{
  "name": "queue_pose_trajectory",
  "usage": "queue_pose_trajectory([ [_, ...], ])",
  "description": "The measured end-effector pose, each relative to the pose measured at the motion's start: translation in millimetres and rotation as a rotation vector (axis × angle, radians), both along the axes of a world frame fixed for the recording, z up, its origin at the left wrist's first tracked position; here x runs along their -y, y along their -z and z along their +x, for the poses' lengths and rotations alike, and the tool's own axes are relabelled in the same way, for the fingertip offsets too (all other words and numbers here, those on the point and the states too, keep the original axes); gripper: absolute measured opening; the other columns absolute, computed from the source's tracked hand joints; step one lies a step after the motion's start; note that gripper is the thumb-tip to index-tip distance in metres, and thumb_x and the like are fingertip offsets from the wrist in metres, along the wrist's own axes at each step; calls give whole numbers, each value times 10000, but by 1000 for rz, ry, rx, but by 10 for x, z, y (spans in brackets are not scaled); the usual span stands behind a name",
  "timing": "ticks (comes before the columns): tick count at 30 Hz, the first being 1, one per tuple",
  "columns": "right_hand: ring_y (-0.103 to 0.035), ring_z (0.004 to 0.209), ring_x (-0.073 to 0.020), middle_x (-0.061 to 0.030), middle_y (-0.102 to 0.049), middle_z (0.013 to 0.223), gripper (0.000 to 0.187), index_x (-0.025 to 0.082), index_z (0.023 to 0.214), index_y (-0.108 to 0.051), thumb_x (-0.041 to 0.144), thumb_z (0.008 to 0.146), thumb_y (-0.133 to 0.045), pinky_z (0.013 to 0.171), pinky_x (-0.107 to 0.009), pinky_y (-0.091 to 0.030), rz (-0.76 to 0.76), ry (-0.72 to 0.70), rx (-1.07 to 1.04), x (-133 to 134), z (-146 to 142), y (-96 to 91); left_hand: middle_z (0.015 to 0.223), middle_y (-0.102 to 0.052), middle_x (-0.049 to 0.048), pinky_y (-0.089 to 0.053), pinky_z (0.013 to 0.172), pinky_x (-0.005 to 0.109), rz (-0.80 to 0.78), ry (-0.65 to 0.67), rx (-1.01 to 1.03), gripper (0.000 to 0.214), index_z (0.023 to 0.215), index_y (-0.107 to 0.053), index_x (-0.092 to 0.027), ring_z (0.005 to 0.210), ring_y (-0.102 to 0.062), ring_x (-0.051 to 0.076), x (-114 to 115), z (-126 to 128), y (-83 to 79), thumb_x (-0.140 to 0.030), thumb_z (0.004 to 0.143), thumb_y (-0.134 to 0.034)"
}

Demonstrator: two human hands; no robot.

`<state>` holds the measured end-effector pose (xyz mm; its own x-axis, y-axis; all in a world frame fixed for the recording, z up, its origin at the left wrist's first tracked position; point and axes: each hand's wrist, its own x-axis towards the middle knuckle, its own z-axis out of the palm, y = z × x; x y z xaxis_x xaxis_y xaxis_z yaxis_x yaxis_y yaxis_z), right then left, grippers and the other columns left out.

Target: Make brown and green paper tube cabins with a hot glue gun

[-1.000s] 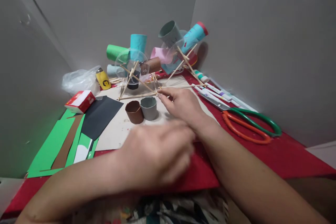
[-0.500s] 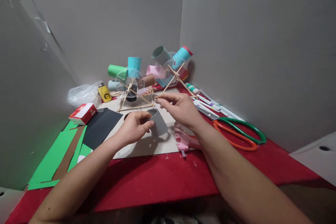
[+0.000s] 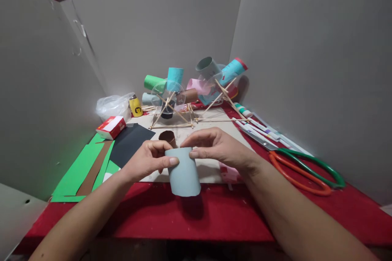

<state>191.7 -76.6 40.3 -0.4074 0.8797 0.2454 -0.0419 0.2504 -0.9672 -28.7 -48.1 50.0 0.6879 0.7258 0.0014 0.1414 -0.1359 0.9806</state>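
Observation:
Between my two hands, above the table's front part, is a pale blue-grey paper tube (image 3: 184, 173). My left hand (image 3: 150, 159) pinches its upper left rim, thumb on the outside. At the upper right rim, my right hand (image 3: 222, 151) grips with the thumb in front and the fingers behind. Just behind the tube stands a brown paper tube (image 3: 167, 137), partly covered by my left hand. A pink glue gun (image 3: 229, 173) lies under my right wrist, mostly hidden. Farther back stands a wooden-stick frame (image 3: 171, 125) carrying a clear wheel with coloured paper tubes.
A second stick frame (image 3: 225, 94) with tubes stands at the back right. Large scissors (image 3: 301, 165) and several markers (image 3: 266, 132) lie on the right. Green paper sheets (image 3: 70, 171), black paper (image 3: 130, 144), a red-and-white box (image 3: 111, 127) and a plastic bag (image 3: 113, 107) are at the left.
The grey tube has come up and toward me, and both hands now hold it. My right hand has left the stick frame. The brown tube has come into view, and the camera view has shifted left.

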Motion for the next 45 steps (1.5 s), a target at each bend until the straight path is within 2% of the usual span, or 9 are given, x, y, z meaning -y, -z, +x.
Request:
queue_pose_trajectory([
  [3, -652, 779, -163, -27, -730, 839, 203, 185, 865, -745, 291, 695, -776, 720, -266, -511, -39, -6, 9, -23, -82, 55, 584, -525, -39, -305, 380, 156, -26, -23, -11, 349, 790, -608, -125, 418, -385, 31, -22, -77, 73, -420, 689, -764],
  [6, -652, 781, -162, -27, -736, 845, 185, 194, 874, -751, 289, 716, -762, 709, -259, -507, -16, -1, 39, -47, -141, 124, 559, -542, -44, -305, 372, 152, -64, -23, -11, 372, 860, -600, -133, 393, -381, 30, -35, -113, 135, -418, 688, -766],
  [14, -659, 859, -200, -40, -752, 890, 172, 206, 885, -765, 290, 736, -745, 793, -298, -491, 85, 97, 188, -47, -205, 178, 593, -547, -41, -306, 421, 164, -114, 15, 34, 313, 787, -589, -125, 438, -404, 33, -61, -140, 185, -377, 709, -758],
  [23, -654, 836, -191, -22, -733, 860, 168, 190, 909, -745, 251, 758, -704, 788, -284, -488, 154, 102, 394, -90, -205, 241, 744, -550, -16, -370, 592, 192, 129, 90, -50, 189, 830, -601, -122, 653, -465, 83, -184, -138, 332, -264, 755, -701],
  [30, -659, 833, -181, -25, -735, 864, 148, 175, 877, -725, 277, 772, -705, 786, -270, -493, 188, 81, 368, -95, -189, 244, 756, -585, -12, -397, 625, 199, 392, -19, -52, 151, 841, -642, -145, 679, -498, 97, -151, -118, 379, -264, 769, -701],
  [35, -644, 817, -173, -39, -720, 842, 80, 159, 817, -710, 227, 805, -670, 783, -273, -476, 249, 32, 392, -102, -182, 243, 704, -648, 11, -414, 604, 195, 449, -4, -30, 119, 771, -678, -125, 643, -541, 101, -138, -92, 413, -229, 816, -643],
  [45, -590, 790, -159, -49, -667, 824, 119, 145, 825, -658, 199, 880, -567, 771, -280, -448, 349, -48, 510, -32, -185, 194, 658, -612, 7, -420, 580, 185, 604, 119, -54, 178, 759, -661, -115, 607, -531, 98, -91, -73, 376, -206, 873, -558],
])
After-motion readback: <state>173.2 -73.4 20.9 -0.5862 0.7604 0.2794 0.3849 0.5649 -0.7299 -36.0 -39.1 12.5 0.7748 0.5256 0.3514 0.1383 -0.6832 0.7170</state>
